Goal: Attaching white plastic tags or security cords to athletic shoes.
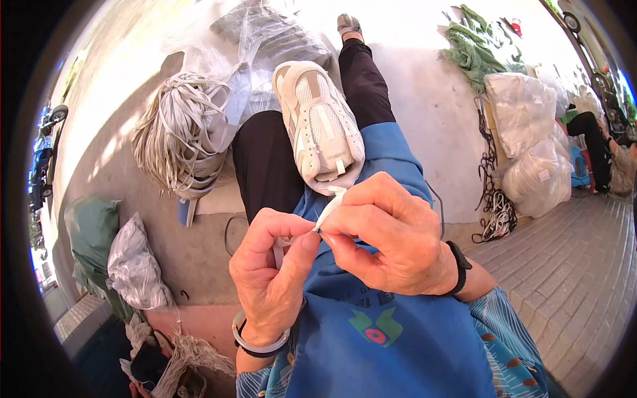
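Both hands meet above my lap, pinching a white shoelace between thumbs and fingertips. My left hand is closed on the lace near its tip, and a loop of it shows by the palm. My right hand is closed on the same lace, its fingertips touching the left ones. Just beyond them a cream and white sneaker lies on my lap, toe pointing away. Its eyelets look unlaced. The blue apron covers my lap below the hands.
A thick bundle of pale laces hangs at the left. Clear plastic bags lie ahead. Grey and green bags sit at the lower left. Stacked plastic-wrapped packs, green netting and dark cords are at the right, near another person.
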Tool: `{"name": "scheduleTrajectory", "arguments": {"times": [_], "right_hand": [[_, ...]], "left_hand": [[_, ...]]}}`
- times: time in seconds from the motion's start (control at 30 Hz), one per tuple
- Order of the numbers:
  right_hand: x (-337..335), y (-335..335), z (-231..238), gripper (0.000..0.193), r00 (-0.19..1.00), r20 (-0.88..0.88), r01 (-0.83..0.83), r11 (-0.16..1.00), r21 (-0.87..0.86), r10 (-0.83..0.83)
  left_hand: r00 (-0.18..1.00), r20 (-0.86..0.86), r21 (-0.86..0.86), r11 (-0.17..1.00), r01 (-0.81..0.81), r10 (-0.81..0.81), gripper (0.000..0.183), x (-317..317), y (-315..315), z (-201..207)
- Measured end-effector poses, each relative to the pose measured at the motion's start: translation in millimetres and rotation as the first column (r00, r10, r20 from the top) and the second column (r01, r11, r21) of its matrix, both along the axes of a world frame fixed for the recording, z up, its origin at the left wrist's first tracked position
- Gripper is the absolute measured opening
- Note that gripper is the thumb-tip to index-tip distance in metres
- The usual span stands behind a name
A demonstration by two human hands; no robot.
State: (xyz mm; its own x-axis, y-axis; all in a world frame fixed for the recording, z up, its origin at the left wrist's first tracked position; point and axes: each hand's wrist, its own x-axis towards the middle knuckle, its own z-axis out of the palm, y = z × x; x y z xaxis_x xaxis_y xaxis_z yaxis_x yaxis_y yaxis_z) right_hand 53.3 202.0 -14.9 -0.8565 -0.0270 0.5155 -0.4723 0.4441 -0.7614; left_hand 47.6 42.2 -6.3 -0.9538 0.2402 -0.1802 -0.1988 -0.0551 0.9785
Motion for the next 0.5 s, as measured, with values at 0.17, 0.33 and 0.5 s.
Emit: {"name": "scheduleTrajectory", "arguments": {"times": [0.17,0.33,0.5], "right_hand": [[3.3,-1.1,3.6,0.023,1.000,0.016,-0.021,1.000,0.012,0.020],[5.7,-3.9,5.9,0.019,1.000,-0.006,-0.002,0.995,0.101,0.003],[4.2,-4.2,0.4,0.018,0.995,-0.085,0.067,0.983,0.173,-0.053]], "left_hand": [[0.982,-0.189,-0.146,0.989,-0.018,-0.009,0.005,4.4,-0.7,1.6],[0.921,-0.384,-0.320,0.945,-0.066,-0.066,0.007,7.2,4.2,3.5],[0.959,-0.275,-0.246,0.969,-0.007,-0.063,0.005,5.1,3.6,0.7]]}}
